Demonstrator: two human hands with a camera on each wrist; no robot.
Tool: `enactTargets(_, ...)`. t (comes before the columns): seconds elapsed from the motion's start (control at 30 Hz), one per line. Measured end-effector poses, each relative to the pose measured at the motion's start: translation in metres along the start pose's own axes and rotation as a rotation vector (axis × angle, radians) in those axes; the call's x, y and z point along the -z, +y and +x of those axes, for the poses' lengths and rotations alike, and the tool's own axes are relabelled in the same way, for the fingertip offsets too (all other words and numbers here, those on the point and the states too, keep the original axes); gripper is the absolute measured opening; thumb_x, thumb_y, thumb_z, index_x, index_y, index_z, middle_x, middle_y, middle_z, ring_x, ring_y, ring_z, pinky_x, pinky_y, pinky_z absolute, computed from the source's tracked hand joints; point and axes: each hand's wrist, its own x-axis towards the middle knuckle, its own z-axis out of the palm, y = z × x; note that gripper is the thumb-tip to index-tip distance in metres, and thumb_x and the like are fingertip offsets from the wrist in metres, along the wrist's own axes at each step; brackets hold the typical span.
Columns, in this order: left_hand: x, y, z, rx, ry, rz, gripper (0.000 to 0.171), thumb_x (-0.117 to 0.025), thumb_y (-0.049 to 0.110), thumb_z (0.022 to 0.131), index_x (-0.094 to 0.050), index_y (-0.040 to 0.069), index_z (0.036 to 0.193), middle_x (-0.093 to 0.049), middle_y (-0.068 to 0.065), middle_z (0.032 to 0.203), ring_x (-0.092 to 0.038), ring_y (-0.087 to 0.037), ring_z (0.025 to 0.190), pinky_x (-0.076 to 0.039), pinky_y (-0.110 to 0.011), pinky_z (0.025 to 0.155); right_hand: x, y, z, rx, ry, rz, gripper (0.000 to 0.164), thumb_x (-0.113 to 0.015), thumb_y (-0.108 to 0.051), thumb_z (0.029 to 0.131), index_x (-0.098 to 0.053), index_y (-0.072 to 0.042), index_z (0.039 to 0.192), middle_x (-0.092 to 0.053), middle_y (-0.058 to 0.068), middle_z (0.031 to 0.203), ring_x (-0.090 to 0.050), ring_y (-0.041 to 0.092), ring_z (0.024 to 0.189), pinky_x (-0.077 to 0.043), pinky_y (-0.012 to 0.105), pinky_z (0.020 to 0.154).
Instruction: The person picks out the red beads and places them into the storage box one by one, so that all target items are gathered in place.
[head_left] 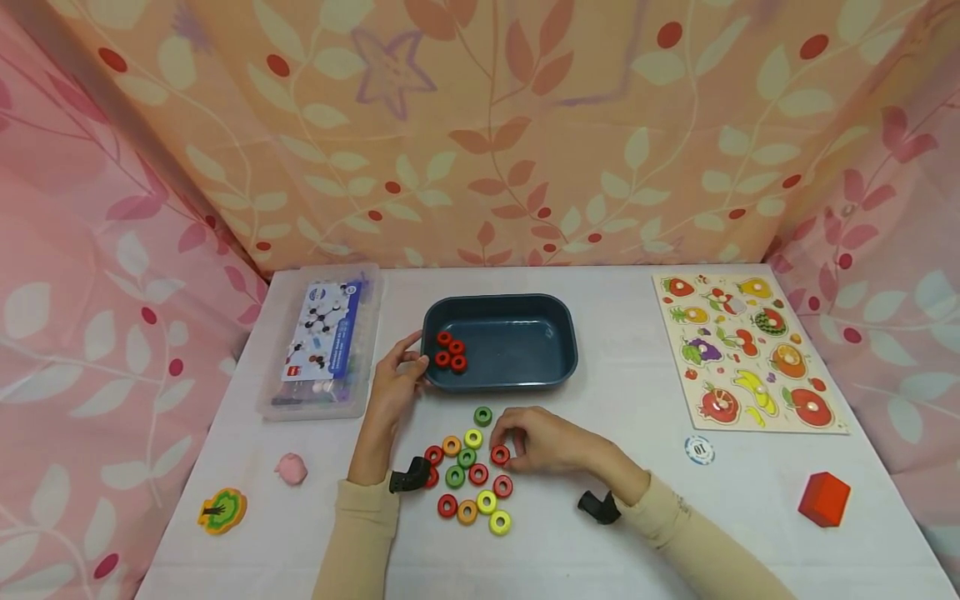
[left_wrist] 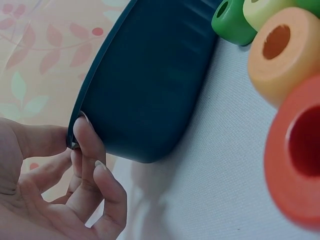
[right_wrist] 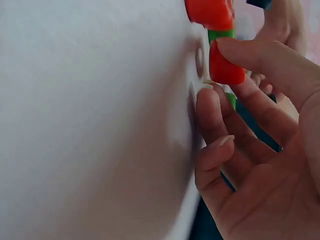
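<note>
A dark blue rectangular tray stands mid-table, with several red rings grouped at its left end. My left hand pinches the tray's left rim between thumb and fingers, as the left wrist view also shows. Just below the tray lies a loose cluster of beads shaped like rings: red, orange, yellow and green. At the cluster's right edge my right hand pinches a red ring between thumb and fingers. Whether that ring touches the table I cannot tell.
A clear plastic case with a printed label lies left of the tray. On the right are a fruit puzzle board, a poker chip and a red block. A pink figure and a tree-shaped piece lie at left.
</note>
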Motion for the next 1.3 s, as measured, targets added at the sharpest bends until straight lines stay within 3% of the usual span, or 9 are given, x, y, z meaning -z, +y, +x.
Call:
enactTargets(0.2, 0.001, -0.014, 0.009, -0.014, 0.007, -0.006, 0.048, -0.061, 0.009, 0.099, -0.054, 0.022, 0.145, -0.049, -0.01, 0.108, -0.063, -0.023, 0.069, -0.048, -0.026, 0.058, 0.012, -0.004, 0.004, 0.041, 0.072, 0.024, 0.029, -0.08, -0.008, 0.08, -0.071, -0.02, 0.104, -0.067, -0.009, 0.094, -0.061, 0.013, 0.071, -0.051, 0.023, 0.064)
enactTargets(0.5, 0.001, -0.016, 0.009, -0.037, 0.027, -0.002, 0.046, -0.061, 0.01, 0.099, -0.057, 0.025, 0.142, -0.05, -0.009, 0.105, -0.063, -0.025, 0.07, -0.049, -0.027, 0.059, 0.046, -0.019, 0.011, 0.073, 0.261, 0.107, 0.031, -0.083, -0.014, 0.081, -0.071, -0.024, 0.108, -0.067, -0.006, 0.088, -0.056, 0.014, 0.063, -0.046, 0.027, 0.059)
enactTargets(0.67, 0.001, -0.017, 0.01, -0.031, 0.024, 0.002, 0.045, -0.061, 0.011, 0.099, -0.057, 0.025, 0.142, -0.05, -0.008, 0.105, -0.063, -0.024, 0.069, -0.049, -0.027, 0.06, 0.056, -0.011, 0.028, 0.003, 0.382, 0.083, 0.028, -0.084, -0.019, 0.082, -0.072, -0.025, 0.107, -0.066, -0.004, 0.084, -0.058, 0.015, 0.064, -0.045, 0.028, 0.06)
enactTargets(0.8, 0.001, -0.017, 0.01, -0.035, 0.018, -0.003, 0.046, -0.061, 0.01, 0.099, -0.057, 0.025, 0.142, -0.05, -0.009, 0.106, -0.064, -0.025, 0.07, -0.049, -0.027, 0.059, 0.058, -0.002, 0.047, -0.076, 0.451, 0.072, 0.027, -0.083, -0.024, 0.083, -0.073, -0.021, 0.108, -0.067, -0.004, 0.092, -0.058, 0.017, 0.066, -0.044, 0.028, 0.056)
enactTargets(0.9, 0.001, -0.016, 0.009, -0.035, 0.014, -0.004, 0.046, -0.061, 0.01, 0.099, -0.056, 0.025, 0.143, -0.05, -0.01, 0.106, -0.064, -0.025, 0.07, -0.049, -0.027, 0.059, 0.057, 0.006, 0.062, -0.134, 0.485, 0.067, 0.026, -0.084, -0.021, 0.082, -0.075, -0.016, 0.106, -0.065, -0.001, 0.088, -0.056, 0.018, 0.064, -0.043, 0.028, 0.055)
enactTargets(1.13, 0.001, -0.016, 0.008, -0.031, 0.009, -0.007, 0.046, -0.061, 0.011, 0.1, -0.056, 0.025, 0.143, -0.051, -0.009, 0.106, -0.065, -0.025, 0.07, -0.049, -0.026, 0.059, 0.058, 0.015, 0.086, -0.268, 0.428, 0.026, 0.026, -0.082, -0.018, 0.083, -0.073, -0.01, 0.107, -0.063, 0.001, 0.07, -0.056, 0.014, 0.062, -0.044, 0.028, 0.061)
enactTargets(1.3, 0.001, -0.017, 0.008, -0.038, 0.011, -0.011, 0.046, -0.061, 0.011, 0.099, -0.056, 0.025, 0.143, -0.051, -0.01, 0.106, -0.065, -0.025, 0.07, -0.049, -0.026, 0.059, 0.057, 0.016, 0.092, -0.302, 0.37, 0.015, 0.025, -0.08, -0.015, 0.085, -0.072, -0.009, 0.108, -0.068, 0.0, 0.072, -0.062, 0.013, 0.066, -0.05, 0.032, 0.069)
